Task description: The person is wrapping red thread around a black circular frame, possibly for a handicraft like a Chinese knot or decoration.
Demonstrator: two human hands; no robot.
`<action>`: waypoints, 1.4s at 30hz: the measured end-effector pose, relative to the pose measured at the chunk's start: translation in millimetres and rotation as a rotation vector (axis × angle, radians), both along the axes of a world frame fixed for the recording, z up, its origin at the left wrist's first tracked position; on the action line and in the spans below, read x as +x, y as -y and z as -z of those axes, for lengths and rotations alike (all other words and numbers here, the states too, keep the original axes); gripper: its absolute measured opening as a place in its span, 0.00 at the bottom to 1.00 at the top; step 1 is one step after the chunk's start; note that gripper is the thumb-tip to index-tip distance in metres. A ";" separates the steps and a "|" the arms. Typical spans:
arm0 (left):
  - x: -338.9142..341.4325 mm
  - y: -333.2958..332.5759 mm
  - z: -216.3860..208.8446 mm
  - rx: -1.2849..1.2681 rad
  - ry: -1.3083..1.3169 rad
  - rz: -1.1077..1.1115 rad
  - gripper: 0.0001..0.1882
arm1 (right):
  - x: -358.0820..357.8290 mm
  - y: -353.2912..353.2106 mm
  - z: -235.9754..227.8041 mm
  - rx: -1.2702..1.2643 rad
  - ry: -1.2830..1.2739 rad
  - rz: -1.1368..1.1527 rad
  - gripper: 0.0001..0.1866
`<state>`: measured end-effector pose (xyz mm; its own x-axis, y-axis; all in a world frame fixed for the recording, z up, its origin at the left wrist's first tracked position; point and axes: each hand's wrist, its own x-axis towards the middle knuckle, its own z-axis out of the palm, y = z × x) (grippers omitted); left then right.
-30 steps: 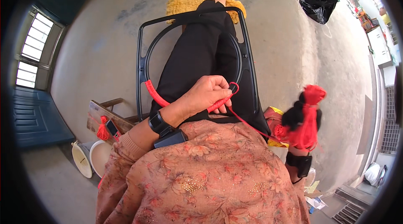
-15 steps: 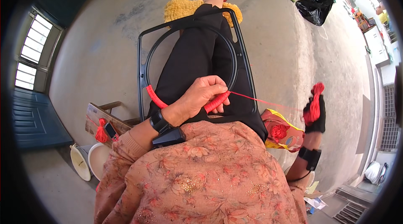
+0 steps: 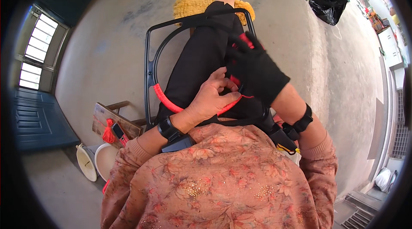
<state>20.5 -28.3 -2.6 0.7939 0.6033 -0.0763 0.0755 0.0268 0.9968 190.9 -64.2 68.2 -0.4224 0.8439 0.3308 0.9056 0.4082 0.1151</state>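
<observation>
A black metal frame (image 3: 148,57) with a round hoop lies across my lap. Part of the hoop is wrapped in red cord (image 3: 165,99). My left hand (image 3: 210,100), bare and wearing a black wrist device, pinches the hoop at the end of the red wrapping. My right hand (image 3: 255,72) wears a black glove and sits right beside it over the hoop, closed on a bundle of red cord (image 3: 244,39) that shows between its fingers. A short red strand runs from the glove to the wrapping.
A yellow fringed mat (image 3: 189,6) lies under my feet. At my left stand a wooden stool (image 3: 113,121) bearing a red thread bundle and a phone, white bowls (image 3: 92,160), and a blue bench (image 3: 34,117). A black plastic bag (image 3: 328,6) lies at the far right.
My right hand, stretched out low to the right with the cord pulled taut, has swung back to the hoop beside my left hand. The left hand kept its grip.
</observation>
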 end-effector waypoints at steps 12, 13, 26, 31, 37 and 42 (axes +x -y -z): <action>0.7 -7.2 -12.9 -0.411 0.003 0.205 0.07 | 2.2 73.3 -12.9 -0.286 -0.477 0.064 0.25; 1.2 -8.1 -15.3 -0.503 0.015 0.231 0.07 | -5.3 76.2 -7.5 -0.238 -0.457 0.085 0.25; 0.8 -15.7 -22.4 -0.485 -0.050 0.203 0.10 | -6.3 108.1 9.7 -0.264 -1.116 0.212 0.19; -0.2 -16.0 -31.3 -0.448 -0.159 0.207 0.10 | 23.5 173.5 16.7 -0.148 -2.059 0.331 0.17; -3.3 -13.5 -19.7 -0.543 -0.096 0.207 0.10 | 68.6 237.2 31.2 0.236 -2.452 0.131 0.20; -0.7 -10.8 -25.0 -0.620 -0.019 0.173 0.08 | 104.0 257.2 63.0 0.222 -1.586 0.806 0.16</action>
<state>19.8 -17.5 22.4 0.8706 0.3066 -0.3847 0.1476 0.5832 0.7988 295.0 -321.5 5.2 0.8311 0.5481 0.0943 0.1423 -0.0457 -0.9888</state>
